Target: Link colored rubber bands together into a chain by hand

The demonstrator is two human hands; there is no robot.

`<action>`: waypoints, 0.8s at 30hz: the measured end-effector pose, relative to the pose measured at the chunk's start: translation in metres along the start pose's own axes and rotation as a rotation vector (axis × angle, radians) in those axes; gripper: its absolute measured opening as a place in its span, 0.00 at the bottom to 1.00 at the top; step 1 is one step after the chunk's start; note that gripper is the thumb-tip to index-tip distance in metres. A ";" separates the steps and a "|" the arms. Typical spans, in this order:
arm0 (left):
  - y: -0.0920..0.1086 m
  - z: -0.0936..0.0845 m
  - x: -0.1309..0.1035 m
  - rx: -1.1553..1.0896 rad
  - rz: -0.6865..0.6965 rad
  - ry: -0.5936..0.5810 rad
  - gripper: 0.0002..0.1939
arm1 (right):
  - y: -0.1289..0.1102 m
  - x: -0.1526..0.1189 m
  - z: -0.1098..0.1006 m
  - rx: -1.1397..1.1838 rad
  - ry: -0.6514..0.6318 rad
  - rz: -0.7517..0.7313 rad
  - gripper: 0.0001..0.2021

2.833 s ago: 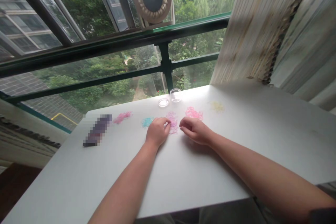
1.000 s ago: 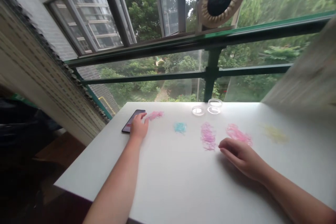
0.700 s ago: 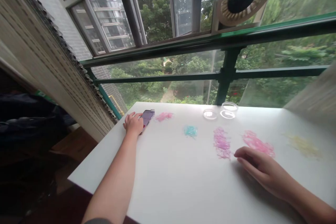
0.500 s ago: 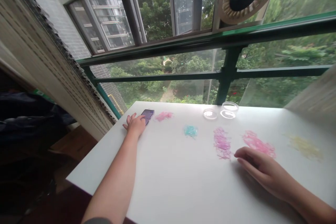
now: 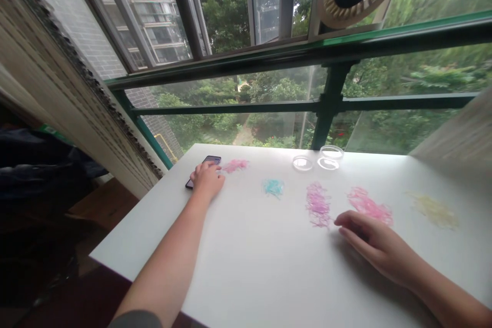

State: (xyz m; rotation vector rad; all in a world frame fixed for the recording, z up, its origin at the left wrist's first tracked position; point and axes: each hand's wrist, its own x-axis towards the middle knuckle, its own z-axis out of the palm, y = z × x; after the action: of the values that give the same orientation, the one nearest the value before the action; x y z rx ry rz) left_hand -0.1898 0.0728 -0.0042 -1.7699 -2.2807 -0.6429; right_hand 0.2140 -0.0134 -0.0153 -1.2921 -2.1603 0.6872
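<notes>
My left hand [image 5: 207,179] rests on a smartphone [image 5: 212,159] at the table's far left, its fingers spread over the screen and hiding the middle of it. Just right of the phone lies a small pile of pink strips [image 5: 235,165]. My right hand [image 5: 371,241] lies on its side, loosely curved, thumb and fingers apart and nothing between them. Its fingertips are close to a pile of purple strips [image 5: 318,205]. Behind that hand is a bigger pile of pink strips [image 5: 369,204], partly covered by it.
On the white table [image 5: 246,261] are also a turquoise pile of strips [image 5: 273,187] and a yellowish pile [image 5: 436,210]. Clear round dishes [image 5: 303,164] stand near the back edge. A green railing [image 5: 230,108] and window are beyond the table.
My left hand has shifted from the phone's left side to the right across it, and the phone's lower left corner now shows. My right hand keeps its pose; the view has turned slightly.
</notes>
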 end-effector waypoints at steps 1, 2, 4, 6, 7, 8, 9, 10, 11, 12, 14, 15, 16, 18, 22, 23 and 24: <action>-0.001 0.000 0.000 0.013 -0.003 0.001 0.14 | 0.001 0.000 0.000 -0.002 -0.002 0.000 0.12; -0.002 0.000 0.000 0.023 -0.003 0.006 0.15 | 0.001 0.000 0.000 -0.003 -0.003 -0.001 0.12; -0.004 0.000 0.000 0.036 -0.003 0.015 0.15 | 0.001 0.000 0.000 0.003 -0.004 0.001 0.11; -0.005 0.000 0.001 0.043 -0.009 0.009 0.14 | 0.000 0.000 0.000 0.014 -0.001 0.005 0.11; -0.006 0.001 0.001 0.047 -0.013 0.006 0.14 | 0.000 0.000 0.000 0.017 -0.001 0.007 0.11; -0.006 0.002 0.002 0.050 -0.014 0.006 0.13 | -0.001 0.000 0.000 0.019 -0.001 0.008 0.11; -0.007 0.004 0.002 0.053 -0.014 0.007 0.14 | -0.001 0.000 -0.001 0.017 -0.002 0.008 0.11; -0.008 0.006 0.003 0.056 -0.015 0.010 0.14 | -0.001 0.000 -0.001 0.015 -0.003 0.007 0.11; -0.009 0.008 0.004 0.058 -0.016 0.012 0.14 | -0.001 0.000 -0.001 0.013 -0.003 0.006 0.11; -0.009 0.010 0.004 0.060 -0.019 0.013 0.15 | -0.001 0.000 -0.001 0.013 -0.002 0.005 0.11; -0.010 0.013 0.006 0.066 -0.025 0.008 0.15 | -0.002 0.000 0.000 0.017 0.004 0.007 0.11; -0.010 0.014 0.007 0.068 -0.025 0.002 0.14 | -0.002 0.000 0.000 0.021 0.005 0.010 0.11; -0.010 0.015 0.007 0.069 -0.023 -0.003 0.14 | -0.002 0.000 0.000 0.024 0.007 0.014 0.11; -0.009 0.015 0.008 0.068 -0.018 -0.005 0.12 | -0.002 0.001 0.000 0.026 0.009 0.020 0.11; -0.009 0.013 0.010 0.052 -0.030 0.026 0.08 | -0.002 0.000 0.000 0.017 -0.009 0.023 0.10; -0.009 0.013 0.010 0.044 -0.032 0.033 0.07 | -0.002 0.000 0.000 0.015 -0.017 0.023 0.10; -0.010 0.013 0.011 0.036 -0.032 0.038 0.07 | -0.002 0.000 -0.001 0.013 -0.026 0.025 0.10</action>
State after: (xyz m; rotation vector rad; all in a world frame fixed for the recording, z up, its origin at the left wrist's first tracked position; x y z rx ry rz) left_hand -0.2010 0.0859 -0.0137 -1.6938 -2.2850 -0.6316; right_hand 0.2130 -0.0147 -0.0133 -1.3120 -2.1606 0.7306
